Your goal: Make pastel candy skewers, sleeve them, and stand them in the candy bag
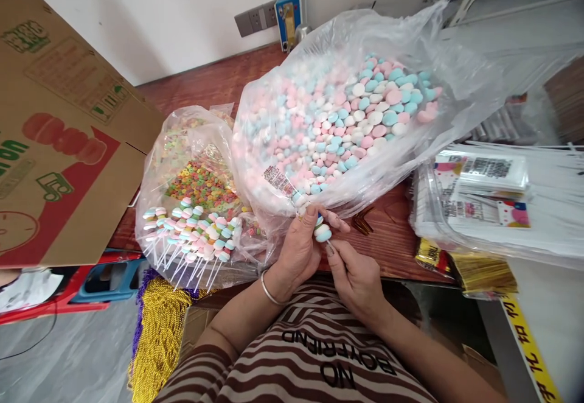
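Pastel skewer (323, 232): left hand (297, 248) clamps it, right hand (358, 278) its stick (329, 243); assembled skewers (195, 232) heaped, loose candies (387, 100) (clouded, probably plenty) remain.

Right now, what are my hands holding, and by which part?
A candy skewer: your left hand grips around its candies, and your right hand pinches its stick just below them.

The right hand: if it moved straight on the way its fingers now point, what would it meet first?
The right hand, pinching the stick, would probably first meet the lowest candy on it, with the left hand just beyond; exact depth is hard to judge.
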### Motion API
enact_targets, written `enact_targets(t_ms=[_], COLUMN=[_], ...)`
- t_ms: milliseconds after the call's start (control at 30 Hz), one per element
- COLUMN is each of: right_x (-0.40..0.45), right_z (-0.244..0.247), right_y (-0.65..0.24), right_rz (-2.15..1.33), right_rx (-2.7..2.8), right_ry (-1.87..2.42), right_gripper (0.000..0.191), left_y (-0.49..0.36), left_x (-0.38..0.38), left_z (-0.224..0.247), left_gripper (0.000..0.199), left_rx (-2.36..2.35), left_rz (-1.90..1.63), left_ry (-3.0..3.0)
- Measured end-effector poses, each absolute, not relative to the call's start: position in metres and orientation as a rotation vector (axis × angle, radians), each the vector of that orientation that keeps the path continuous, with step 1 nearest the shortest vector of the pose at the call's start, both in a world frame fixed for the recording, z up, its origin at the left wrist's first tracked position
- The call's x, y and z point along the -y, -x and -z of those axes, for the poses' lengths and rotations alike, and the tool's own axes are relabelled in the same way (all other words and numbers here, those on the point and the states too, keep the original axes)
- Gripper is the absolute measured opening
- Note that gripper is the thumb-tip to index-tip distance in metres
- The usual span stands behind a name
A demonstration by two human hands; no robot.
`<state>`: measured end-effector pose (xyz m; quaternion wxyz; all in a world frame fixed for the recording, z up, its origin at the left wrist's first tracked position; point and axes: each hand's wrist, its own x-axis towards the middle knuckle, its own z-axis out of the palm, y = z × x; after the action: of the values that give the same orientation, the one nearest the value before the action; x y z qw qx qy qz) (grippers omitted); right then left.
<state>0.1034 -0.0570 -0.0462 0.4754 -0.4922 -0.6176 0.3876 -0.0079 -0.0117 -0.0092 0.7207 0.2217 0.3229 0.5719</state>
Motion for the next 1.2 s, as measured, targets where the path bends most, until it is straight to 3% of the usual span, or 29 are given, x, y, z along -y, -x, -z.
enact_targets(t_ms=[200,367,500,600,733,833,933,1100,1200], right_x=[0.049,0.048,0.048,0.047,0.048,0.051,0.055,0.056,0.051], right_z=[0.063,0.059,0.051,0.046,0.039,0.036,0.038,0.046,0.047], right_y=[-0.099,-0.101,-0.103,-0.104,-0.105,-0.108,-0.109,-0.106,-0.102], right_rz=[-1.681,-1.818,-1.897,-1.960,-2.101,-2.181,-1.868,-0.539,-0.233], right_rx=[0.965,0.763,0.730,0.722,0.558,0.551,0.908,1.735,1.888], right_ry=[0.925,0.797,0.769,0.754,0.705,0.745,0.962,1.213,1.142], right_gripper=[0.036,0.035,0.035,0.036,0.037,0.033,0.033,0.013,0.011], left_y=[0.026,0.046,0.055,0.056,0.049,0.042,0.035,0.025,0.018], left_x=[0.007,-0.002,-0.015,-0.024,-0.028,-0.028,-0.028,-0.027,-0.023], left_z=[0.010,0.005,-0.009,-0.020,-0.024,-0.023,-0.022,-0.019,-0.014], left_gripper=[0.043,0.089,0.099,0.081,0.031,0.018,0.020,0.028,0.032], left_rx=[-0.732,-0.666,-0.619,-0.642,-0.637,-0.599,-0.643,-0.774,-0.814], left_rz=[-1.102,-1.077,-1.301,-1.406,-1.429,-1.452,-1.441,-1.441,-1.413], left_ry=[-0.565,-0.666,-0.589,-0.546,-0.495,-0.384,-0.308,-0.253,-0.292])
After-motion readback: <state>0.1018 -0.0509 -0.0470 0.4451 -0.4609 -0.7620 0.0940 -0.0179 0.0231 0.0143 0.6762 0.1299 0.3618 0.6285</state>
